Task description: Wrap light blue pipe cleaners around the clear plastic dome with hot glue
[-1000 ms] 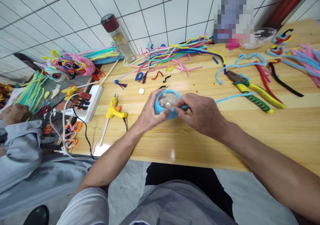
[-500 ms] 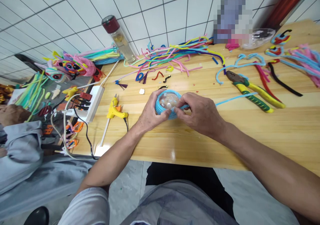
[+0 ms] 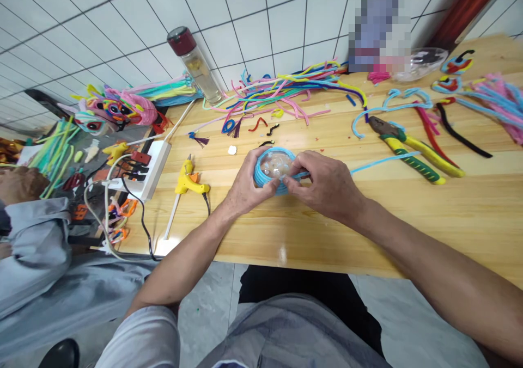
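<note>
My left hand (image 3: 250,185) is wrapped round the left side of a clear, rounded plastic piece (image 3: 274,165) with light blue pipe cleaner (image 3: 261,180) coiled about its rim. At the right of the coil, my right hand (image 3: 322,182) pinches the pipe cleaner between thumb and fingers. The loose end of that blue pipe cleaner (image 3: 379,161) sticks out past the right hand, toward the pliers. Both hands are over the table, and the fingers hide part of the coil's right edge.
Pliers with yellow-green handles (image 3: 417,147) lie right; a yellow glue gun (image 3: 188,180) and a power strip (image 3: 151,169) are left. Many coloured pipe cleaners (image 3: 286,87) and a glass bottle (image 3: 196,66) stand by the tiled wall. A co-worker's sleeve (image 3: 36,232) is at far left.
My hands and the blue coil stay almost in the same place. At the far left, the co-worker's hand has shifted slightly.
</note>
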{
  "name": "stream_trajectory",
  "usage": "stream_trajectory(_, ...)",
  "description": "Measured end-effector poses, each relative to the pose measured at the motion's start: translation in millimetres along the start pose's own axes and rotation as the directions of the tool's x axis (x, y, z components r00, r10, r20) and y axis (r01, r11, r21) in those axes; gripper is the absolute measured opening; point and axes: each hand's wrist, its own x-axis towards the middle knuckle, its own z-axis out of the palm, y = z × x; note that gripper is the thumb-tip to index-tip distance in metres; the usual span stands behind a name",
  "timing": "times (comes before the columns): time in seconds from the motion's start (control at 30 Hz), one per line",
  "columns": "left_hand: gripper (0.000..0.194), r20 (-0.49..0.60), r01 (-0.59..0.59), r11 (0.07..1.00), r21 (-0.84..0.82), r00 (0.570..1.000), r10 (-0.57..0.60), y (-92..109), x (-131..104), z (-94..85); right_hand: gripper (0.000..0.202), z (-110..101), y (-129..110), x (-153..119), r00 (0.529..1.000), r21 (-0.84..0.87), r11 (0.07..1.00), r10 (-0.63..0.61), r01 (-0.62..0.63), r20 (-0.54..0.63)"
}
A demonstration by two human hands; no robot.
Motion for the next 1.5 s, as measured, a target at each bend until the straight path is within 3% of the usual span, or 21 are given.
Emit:
stream_trajectory(1.2,0.082,-0.002,0.057,0.997,-0.055,0.998,-0.058,3.1,-2.9,3.0,0.011,0.5,-1.1,-0.4,1.0,0.01,1.0,-0.006,0.006,-0.011)
stream_trajectory(1.5,0.078,-0.05,0.04,0.997,-0.069,0.998,-0.044,2.8,-1.3,7.5,0.006,-5.4,-0.1,-0.1,0.997,0.065,0.998,-0.023,0.018,0.069)
